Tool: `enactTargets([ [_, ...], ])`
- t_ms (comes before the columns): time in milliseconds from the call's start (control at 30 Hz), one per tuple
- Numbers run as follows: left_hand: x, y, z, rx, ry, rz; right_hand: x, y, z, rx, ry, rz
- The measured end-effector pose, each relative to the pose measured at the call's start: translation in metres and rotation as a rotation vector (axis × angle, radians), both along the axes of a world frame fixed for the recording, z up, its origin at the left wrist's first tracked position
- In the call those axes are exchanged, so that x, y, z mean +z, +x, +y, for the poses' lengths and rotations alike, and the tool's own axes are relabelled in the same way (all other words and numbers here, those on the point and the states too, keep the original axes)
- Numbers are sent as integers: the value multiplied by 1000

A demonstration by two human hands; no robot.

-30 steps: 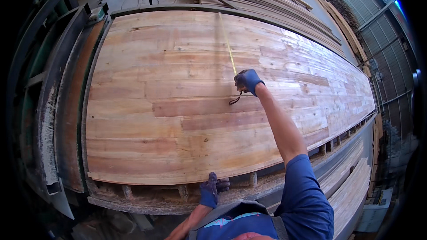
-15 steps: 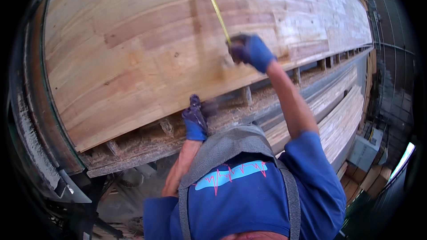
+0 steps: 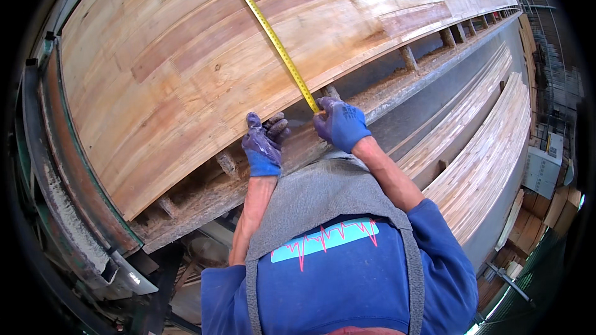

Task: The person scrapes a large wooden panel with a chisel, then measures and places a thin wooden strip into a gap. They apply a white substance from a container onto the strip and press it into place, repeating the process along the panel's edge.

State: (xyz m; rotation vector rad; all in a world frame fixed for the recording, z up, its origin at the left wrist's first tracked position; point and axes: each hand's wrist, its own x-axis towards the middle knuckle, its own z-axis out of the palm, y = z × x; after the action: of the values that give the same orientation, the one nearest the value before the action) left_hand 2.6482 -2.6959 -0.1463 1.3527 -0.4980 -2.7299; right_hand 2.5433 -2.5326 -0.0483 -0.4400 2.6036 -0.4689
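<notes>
My right hand (image 3: 340,123), in a blue glove, grips the near end of a yellow tape measure (image 3: 268,28) just off the board's near edge. The blade runs taut from there across the wooden board (image 3: 180,105) to the top of the view. To the left of it, my left hand (image 3: 263,141), in a stained blue glove, is at the same edge. Its fingers are apart and somewhat bent, with nothing seen in them. The board is a wide panel of many joined strips.
A sawdust-covered ledge (image 3: 248,195) with short supports runs below the board's near edge. Stacked wood strips (image 3: 478,155) lie to the right. A rusty metal frame (image 3: 81,136) borders the left end. A grey box (image 3: 542,170) stands at the far right.
My right hand has come down and nearer with the tape, from above the board to past its near edge. My left hand has shifted slightly up and left, its fingers spreading.
</notes>
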Motion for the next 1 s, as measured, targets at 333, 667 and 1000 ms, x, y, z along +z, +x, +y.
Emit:
enactTargets([
  [333,1,3,2,-12,-54,34,1,-2,6,-39,-15,-85],
  [667,-10,2,-3,8,-27,27,-10,-7,6,-14,22,-94],
  [1000,0,-9,18,93,-7,-11,-19,-3,24,-95,-542,-304],
])
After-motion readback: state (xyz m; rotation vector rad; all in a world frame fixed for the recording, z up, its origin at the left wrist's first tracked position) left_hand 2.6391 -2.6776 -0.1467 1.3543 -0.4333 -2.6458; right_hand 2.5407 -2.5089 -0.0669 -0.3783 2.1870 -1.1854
